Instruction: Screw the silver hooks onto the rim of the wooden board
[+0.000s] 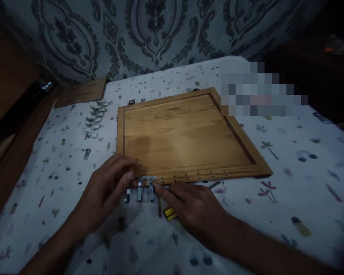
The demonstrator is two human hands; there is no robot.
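Observation:
A framed wooden board [174, 133] lies on the cloth, with a row of small dark holes along its near edge. Several metal hooks [140, 194] sit at the near left of that edge, one fastened by a visible screw [140, 184]. My left hand [109, 187] grips the board's near left corner, thumb beside the hooks. With its fingers pinched, my right hand [192, 206] is at the rightmost hook's plate, on what looks like a small screw [150, 179]. Beneath the right hand shows a yellow and black screwdriver handle [170, 213], mostly hidden; whether the palm touches it I cannot tell.
Several loose metal hooks [94, 122] lie in a row left of the board. A flat cardboard piece [81, 92] is at the back left. White patterned cloth [275, 236] covers the surface, and a patterned backdrop [157, 34] rises behind. A blurred-out patch hides the back right.

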